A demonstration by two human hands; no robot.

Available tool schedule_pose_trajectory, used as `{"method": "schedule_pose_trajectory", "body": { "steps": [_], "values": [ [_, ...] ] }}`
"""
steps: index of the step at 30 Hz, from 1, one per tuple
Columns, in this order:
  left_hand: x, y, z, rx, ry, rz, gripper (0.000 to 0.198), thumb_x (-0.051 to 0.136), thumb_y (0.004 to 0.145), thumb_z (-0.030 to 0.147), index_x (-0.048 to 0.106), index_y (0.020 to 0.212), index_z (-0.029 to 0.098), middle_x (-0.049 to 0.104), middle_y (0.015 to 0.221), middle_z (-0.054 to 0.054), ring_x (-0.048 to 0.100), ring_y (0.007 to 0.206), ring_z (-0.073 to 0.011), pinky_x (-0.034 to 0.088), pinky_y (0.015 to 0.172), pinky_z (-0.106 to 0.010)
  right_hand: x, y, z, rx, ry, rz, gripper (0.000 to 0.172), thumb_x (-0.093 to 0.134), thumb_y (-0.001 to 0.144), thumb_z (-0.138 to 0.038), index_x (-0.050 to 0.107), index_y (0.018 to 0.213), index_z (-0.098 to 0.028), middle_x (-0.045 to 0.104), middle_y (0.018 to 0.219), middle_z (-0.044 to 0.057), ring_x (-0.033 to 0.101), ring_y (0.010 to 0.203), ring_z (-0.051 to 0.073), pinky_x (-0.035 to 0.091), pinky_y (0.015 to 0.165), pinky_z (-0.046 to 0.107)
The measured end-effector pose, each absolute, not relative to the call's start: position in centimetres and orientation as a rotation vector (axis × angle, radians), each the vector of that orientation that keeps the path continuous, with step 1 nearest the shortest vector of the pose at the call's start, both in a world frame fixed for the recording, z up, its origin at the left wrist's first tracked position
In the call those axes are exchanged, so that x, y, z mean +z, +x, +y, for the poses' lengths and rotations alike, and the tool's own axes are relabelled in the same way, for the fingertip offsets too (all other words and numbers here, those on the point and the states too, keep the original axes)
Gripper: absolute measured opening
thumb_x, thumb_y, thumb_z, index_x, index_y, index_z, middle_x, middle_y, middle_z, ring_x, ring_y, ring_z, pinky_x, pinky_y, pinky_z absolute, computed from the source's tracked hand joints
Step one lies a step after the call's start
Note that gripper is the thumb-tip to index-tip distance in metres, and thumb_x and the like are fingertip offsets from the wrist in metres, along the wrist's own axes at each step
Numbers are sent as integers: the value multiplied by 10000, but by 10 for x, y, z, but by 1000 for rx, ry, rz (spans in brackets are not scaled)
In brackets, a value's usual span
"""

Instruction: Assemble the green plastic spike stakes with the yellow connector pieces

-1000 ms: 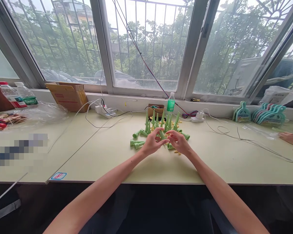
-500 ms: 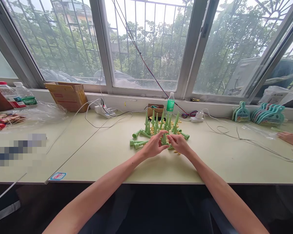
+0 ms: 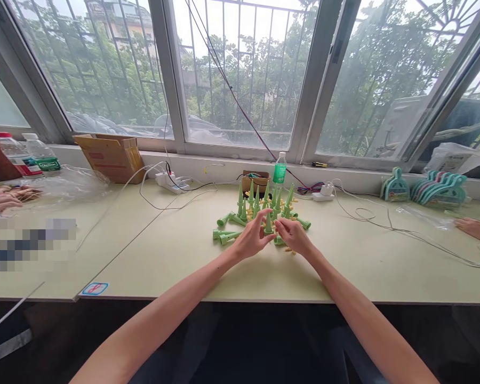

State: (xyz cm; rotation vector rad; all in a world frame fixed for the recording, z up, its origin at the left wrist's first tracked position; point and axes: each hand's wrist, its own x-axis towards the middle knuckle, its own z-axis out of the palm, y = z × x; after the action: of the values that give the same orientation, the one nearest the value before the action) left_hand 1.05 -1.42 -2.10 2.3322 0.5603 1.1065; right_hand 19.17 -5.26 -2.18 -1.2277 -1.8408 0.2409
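Observation:
My left hand (image 3: 254, 234) has its thumb and fingers curved round an upright green cone (image 3: 268, 223), holding it from the left. On the cone's right side is my right hand (image 3: 292, 234), its fingers pinched together; whatever they hold is too small to make out. Just behind both hands stand several green cones (image 3: 240, 200) with small yellow pieces (image 3: 296, 199) among them. More green cones (image 3: 224, 234) lie on their sides left of my left hand, and another lies (image 3: 303, 222) beyond my right hand.
A green-labelled bottle (image 3: 280, 169) and a small brown box (image 3: 255, 183) stand behind the cones. Cables and a power strip (image 3: 172, 182) lie back left. Teal hangers (image 3: 440, 188) are at right. Other people's hands (image 3: 477, 229) show at both sides.
My left fingers have shifted slightly upward around the cone, which now shows more. Another person's hand has come into view at the far left. My right hand has hardly moved.

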Motion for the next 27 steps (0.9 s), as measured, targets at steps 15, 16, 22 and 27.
{"method": "schedule_pose_trajectory", "body": {
  "steps": [15, 16, 22, 27],
  "values": [
    [-11, 15, -16, 1095, 1965, 771, 597, 361, 933, 567, 535, 563, 133, 494, 459, 13, 455, 366, -66, 365, 415, -190, -25, 194, -50, 281, -1194, -1615, 400, 406, 942, -534, 502, 745, -200, 433, 533, -42, 391, 479, 106, 358, 497, 229],
    [-10, 15, -16, 1037, 1930, 778, 638, 345, 930, 586, 537, 524, 133, 478, 419, 11, 441, 342, -66, 357, 403, -193, -24, 194, -51, 291, -1184, -1620, 396, 411, 941, -532, 505, 748, -199, 433, 536, -41, 391, 479, 106, 359, 494, 229],
    [-8, 15, -16, 829, 1749, 748, 746, 299, 899, 670, 590, 503, 109, 564, 451, -50, 407, 287, -62, 278, 317, -202, -22, 191, -54, 367, -1128, -1646, 390, 440, 924, -537, 508, 745, -197, 430, 550, -37, 392, 478, 100, 363, 479, 226],
    [-4, 13, -18, 804, 1694, 744, 721, 375, 871, 680, 615, 530, 92, 601, 492, -77, 414, 292, -66, 292, 325, -211, -22, 190, -54, 435, -1105, -1658, 387, 448, 916, -544, 526, 769, -195, 441, 572, -35, 395, 478, 97, 368, 484, 226]
  ]
}}
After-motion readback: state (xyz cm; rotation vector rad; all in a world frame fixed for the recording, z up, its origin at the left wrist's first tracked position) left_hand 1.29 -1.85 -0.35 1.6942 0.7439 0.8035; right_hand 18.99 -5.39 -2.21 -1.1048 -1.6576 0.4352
